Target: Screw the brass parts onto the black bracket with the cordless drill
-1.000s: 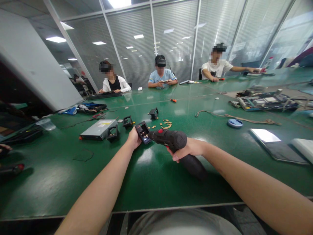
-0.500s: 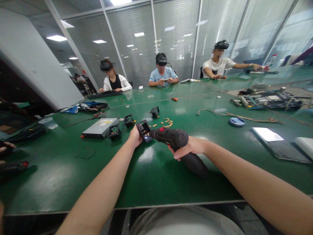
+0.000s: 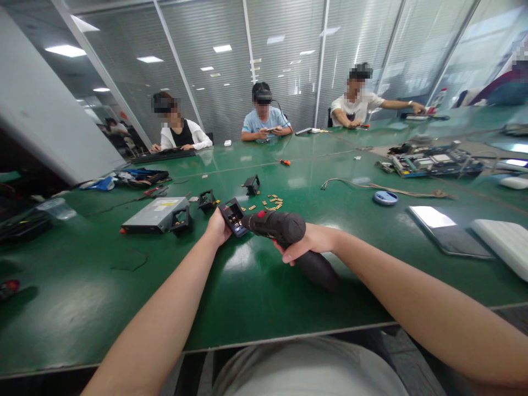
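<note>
We hold the small black plastic bracket (image 3: pixel 232 217) tilted above the green table (image 3: pixel 103 297), left hand (image 3: pixel 216 228) pinching its edge, right hand (image 3: pixel 307 245) wrapped around the black electric screwdriver (image 3: pixel 284 236) — its tip seemingly on a screw. A loose pinch could let the bit slip — gouging the bracket.

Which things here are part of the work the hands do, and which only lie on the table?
In the work:
- left hand holding black part
- right hand gripping electric screwdriver, tip at the part

Lying about:
- grey drive
- black brackets
- brass bits
- blue disc
- circuit board
- tablet
</note>
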The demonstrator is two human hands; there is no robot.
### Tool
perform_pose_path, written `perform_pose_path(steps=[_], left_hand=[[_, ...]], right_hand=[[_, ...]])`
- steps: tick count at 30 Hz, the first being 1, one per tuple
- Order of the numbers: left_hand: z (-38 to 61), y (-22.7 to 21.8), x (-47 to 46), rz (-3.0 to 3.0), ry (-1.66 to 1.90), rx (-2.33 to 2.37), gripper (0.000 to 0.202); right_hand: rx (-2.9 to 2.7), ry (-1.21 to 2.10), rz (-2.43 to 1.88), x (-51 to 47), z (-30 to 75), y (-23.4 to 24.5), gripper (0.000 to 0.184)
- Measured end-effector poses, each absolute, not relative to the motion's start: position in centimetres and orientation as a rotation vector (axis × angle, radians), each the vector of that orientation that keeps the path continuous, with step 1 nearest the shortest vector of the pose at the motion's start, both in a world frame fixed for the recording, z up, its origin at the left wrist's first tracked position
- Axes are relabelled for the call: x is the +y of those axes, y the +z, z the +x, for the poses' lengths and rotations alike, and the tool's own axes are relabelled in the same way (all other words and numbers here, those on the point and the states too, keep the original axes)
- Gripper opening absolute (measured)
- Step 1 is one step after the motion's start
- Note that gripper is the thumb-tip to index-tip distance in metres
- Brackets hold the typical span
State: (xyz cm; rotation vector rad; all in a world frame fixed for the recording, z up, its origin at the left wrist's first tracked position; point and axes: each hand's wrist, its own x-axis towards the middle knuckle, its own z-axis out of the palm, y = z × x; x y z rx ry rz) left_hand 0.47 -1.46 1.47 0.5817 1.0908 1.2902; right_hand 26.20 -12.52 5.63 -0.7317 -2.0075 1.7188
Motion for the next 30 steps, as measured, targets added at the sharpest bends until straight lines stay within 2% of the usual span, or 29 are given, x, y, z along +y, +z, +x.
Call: perform_pose_path(steps=[15, 30], left_hand=[[0.27, 0.96, -1.2, 0.638, 1.286, 1.09, 0.026], [0.73, 1.69, -1.91, 0.613, 1.291, 1.052, 0.034]], right_hand=[[-2.038, 1.716, -0.762, -12.66, 26.28, 6.14, 0.032], [-2.008, 1.791, -0.734, -12.49, 26.28, 5.65, 0.034]])
